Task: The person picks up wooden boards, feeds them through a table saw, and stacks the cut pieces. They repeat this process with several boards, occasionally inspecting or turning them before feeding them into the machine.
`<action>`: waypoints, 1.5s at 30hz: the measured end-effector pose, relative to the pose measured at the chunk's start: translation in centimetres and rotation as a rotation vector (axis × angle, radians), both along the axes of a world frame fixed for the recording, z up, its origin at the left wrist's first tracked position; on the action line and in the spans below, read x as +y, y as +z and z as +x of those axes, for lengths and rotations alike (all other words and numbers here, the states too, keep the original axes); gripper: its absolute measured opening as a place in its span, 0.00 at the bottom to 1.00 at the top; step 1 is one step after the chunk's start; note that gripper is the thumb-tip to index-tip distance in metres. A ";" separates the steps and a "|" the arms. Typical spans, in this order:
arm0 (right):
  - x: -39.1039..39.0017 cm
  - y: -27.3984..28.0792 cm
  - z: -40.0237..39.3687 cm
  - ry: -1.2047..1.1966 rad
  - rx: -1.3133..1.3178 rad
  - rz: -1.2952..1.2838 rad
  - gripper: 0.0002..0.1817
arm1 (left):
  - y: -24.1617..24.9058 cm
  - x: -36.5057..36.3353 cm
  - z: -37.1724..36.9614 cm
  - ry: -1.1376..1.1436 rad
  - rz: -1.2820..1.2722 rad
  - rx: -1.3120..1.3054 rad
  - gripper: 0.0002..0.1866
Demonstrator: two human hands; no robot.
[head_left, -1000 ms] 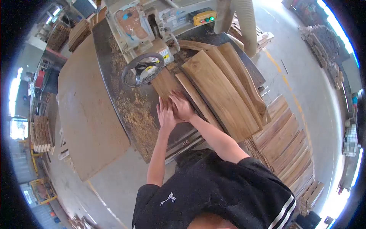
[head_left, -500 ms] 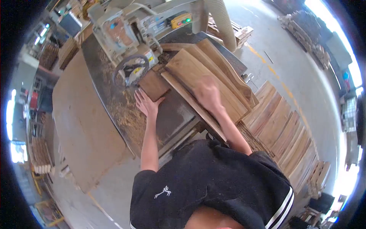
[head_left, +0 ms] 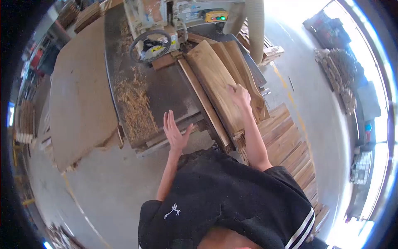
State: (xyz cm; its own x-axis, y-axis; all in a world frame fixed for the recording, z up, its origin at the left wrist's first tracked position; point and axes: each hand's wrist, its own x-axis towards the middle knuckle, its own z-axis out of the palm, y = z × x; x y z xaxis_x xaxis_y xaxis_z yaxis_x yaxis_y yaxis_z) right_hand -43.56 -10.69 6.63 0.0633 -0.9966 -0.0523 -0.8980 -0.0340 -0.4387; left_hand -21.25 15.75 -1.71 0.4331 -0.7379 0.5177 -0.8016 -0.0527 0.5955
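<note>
My left hand [head_left: 177, 133] is raised near the front edge of the dark machine table [head_left: 168, 95], fingers spread and holding nothing. Over a wide wooden board [head_left: 213, 76] is my right hand [head_left: 240, 97], with thumb and a finger apart and the others partly curled; nothing shows in its grip. That board lies with curved wooden pieces [head_left: 244, 70] on its right and a narrow wooden strip [head_left: 203, 99] along its left. Farther in, a small brown wood block [head_left: 163, 62] sticks out from under the machine beside the handwheel [head_left: 150, 45].
Sawdust and shavings [head_left: 134, 103] cover the table's left part. A large brown panel [head_left: 81, 91] stands to the left. At the right are planks [head_left: 286, 141] laid side by side. A thick hose [head_left: 255, 33] and a yellow button box [head_left: 215, 16] are at the back.
My left hand has come off the wood block and back toward me. The block now sits farther under the machine. My right hand remains over the board, and the view has shifted.
</note>
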 end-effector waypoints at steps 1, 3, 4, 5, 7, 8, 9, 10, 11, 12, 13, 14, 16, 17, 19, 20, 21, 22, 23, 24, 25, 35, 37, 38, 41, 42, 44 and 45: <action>0.1 -0.5 0.2 0.045 0.024 -0.075 0.33 | 0.6 0.8 -0.2 0.028 -0.011 -0.002 0.56; -1.2 0.6 -0.5 -0.005 -0.004 0.042 0.31 | 1.5 2.6 -1.1 0.083 0.017 0.162 0.48; -1.0 1.6 -0.6 -0.001 0.002 0.037 0.30 | 1.6 3.6 -1.4 0.088 0.027 0.219 0.46; -0.5 2.4 -0.9 -0.007 0.002 0.038 0.30 | 1.7 4.8 -1.6 0.084 0.042 0.271 0.43; 0.1 4.0 -1.6 -0.009 -0.080 0.021 0.28 | 4.7 5.7 -2.5 0.048 0.003 0.499 0.37; 0.6 4.2 -2.5 -0.007 -0.142 0.001 0.28 | 6.9 6.6 -3.2 0.000 0.022 0.566 0.35; 0.6 4.0 -3.5 -0.001 -0.202 -0.021 0.28 | 8.0 7.0 -3.7 -0.046 0.037 0.634 0.34; 0.3 3.5 -4.3 0.024 -0.247 0.009 0.25 | 7.9 6.9 -4.0 -0.110 0.084 0.663 0.31; 0.4 2.2 -4.8 0.036 -0.379 0.018 0.25 | 7.8 6.9 -4.1 -0.169 0.132 0.694 0.28; 0.4 -0.2 -5.1 0.053 -0.511 0.033 0.25 | 7.7 7.2 -4.3 -0.220 0.182 0.725 0.25; 1.0 -0.8 -4.8 0.071 -0.646 0.050 0.25 | 7.2 7.1 -4.9 -0.218 0.145 0.853 0.23; 1.7 -1.5 -4.5 0.072 -0.749 0.116 0.27 | 6.8 6.6 -6.1 -0.215 0.104 0.978 0.22; 5.4 -0.4 -2.2 0.065 -0.953 0.255 0.30 | 6.1 6.2 -7.9 -0.269 0.028 1.170 0.24; 7.0 0.4 -1.2 0.065 -0.976 0.296 0.31 | 6.0 6.2 -8.5 -0.231 0.063 1.229 0.25; 10.0 1.5 1.0 0.060 -1.029 0.376 0.33 | 6.2 6.3 -9.2 -0.158 0.135 1.339 0.28; 11.0 1.2 2.0 0.107 -1.049 0.387 0.34 | 6.5 6.8 -9.5 -0.067 0.168 1.493 0.31; 12.0 0.8 2.9 0.126 -1.043 0.407 0.34 | 5.4 7.2 -9.5 -0.036 0.102 1.543 0.30; 12.9 0.3 3.8 0.144 -1.038 0.425 0.34 | 4.0 7.5 -9.2 -0.006 0.035 1.588 0.30; 13.7 -0.1 4.7 0.159 -1.035 0.443 0.34 | 2.5 8.3 -8.6 0.022 -0.029 1.631 0.29; 13.9 -3.6 5.7 0.217 -0.982 0.330 0.36 | 2.7 9.2 -8.0 0.052 -0.025 1.583 0.28; 14.6 -3.8 6.7 0.213 -0.887 0.310 0.36 | 3.3 10.0 -7.5 0.078 -0.023 1.538 0.26; 17.7 -2.4 11.2 0.540 -0.437 0.585 0.38 | 11.0 12.7 -3.9 0.409 0.310 0.771 0.15; 17.8 -2.5 10.0 0.501 -0.737 0.828 0.39 | 12.8 11.5 -5.6 0.263 0.141 0.573 0.18; 18.4 -2.3 9.4 0.479 -0.884 0.881 0.38 | 13.3 11.1 -6.0 0.137 0.197 0.428 0.22; 19.0 -3.9 8.7 0.487 -0.845 0.527 0.30 | 10.4 9.9 -7.8 -0.263 0.388 0.220 0.43; 18.3 -4.9 8.3 0.459 -0.811 0.421 0.27 | 9.8 9.9 -7.7 -0.301 0.469 0.151 0.50; 16.1 -7.6 7.9 0.490 -0.758 0.178 0.23 | 9.1 9.5 -6.6 -0.377 0.622 -0.006 0.65; 15.6 -7.3 8.1 0.499 -0.759 0.164 0.24 | 8.5 9.4 -5.5 -0.340 0.622 -0.036 0.69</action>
State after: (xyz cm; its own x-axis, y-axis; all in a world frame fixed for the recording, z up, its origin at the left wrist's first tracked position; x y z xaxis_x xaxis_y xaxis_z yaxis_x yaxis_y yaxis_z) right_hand -35.44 4.94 -0.66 0.5590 -0.8282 0.0404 -0.2658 -0.2251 -0.9374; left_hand -26.75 25.14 6.79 0.1165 -0.9926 -0.0341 -0.8527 -0.1175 0.5090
